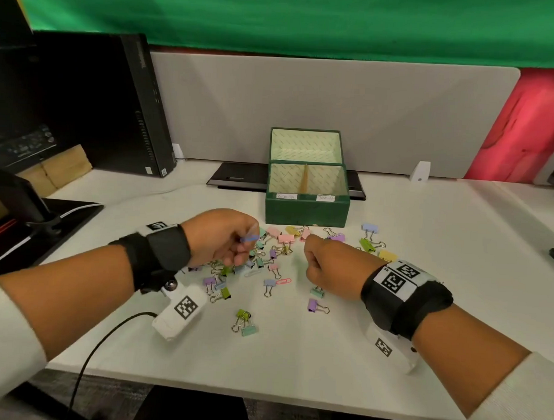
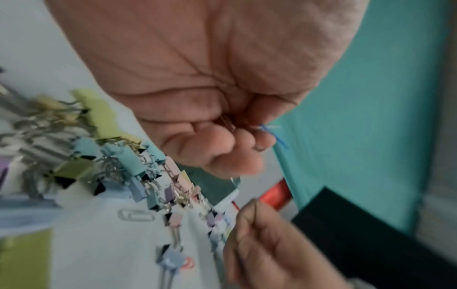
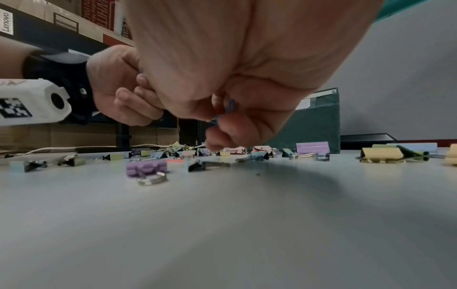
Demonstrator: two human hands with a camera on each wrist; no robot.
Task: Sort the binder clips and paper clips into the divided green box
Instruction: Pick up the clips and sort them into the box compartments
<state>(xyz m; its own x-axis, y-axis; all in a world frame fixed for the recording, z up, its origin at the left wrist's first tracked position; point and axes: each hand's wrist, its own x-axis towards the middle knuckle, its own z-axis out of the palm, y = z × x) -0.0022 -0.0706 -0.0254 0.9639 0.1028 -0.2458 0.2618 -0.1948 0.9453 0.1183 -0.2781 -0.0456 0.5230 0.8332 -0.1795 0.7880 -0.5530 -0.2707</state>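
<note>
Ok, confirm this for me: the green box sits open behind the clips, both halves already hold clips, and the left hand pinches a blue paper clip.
One thing is wrong: both halves of the green box are bare, as the head view shows; no clips lie inside. The rest holds: it sits open behind the clips, and the left hand pinches a blue paper clip.

The head view looks down and forward over the desk (image 1: 294, 363) toward the box (image 1: 307, 208). The left wrist view sits close under its palm; the right wrist view skims the desk low. All three share the clips (image 1: 277, 241).
</note>
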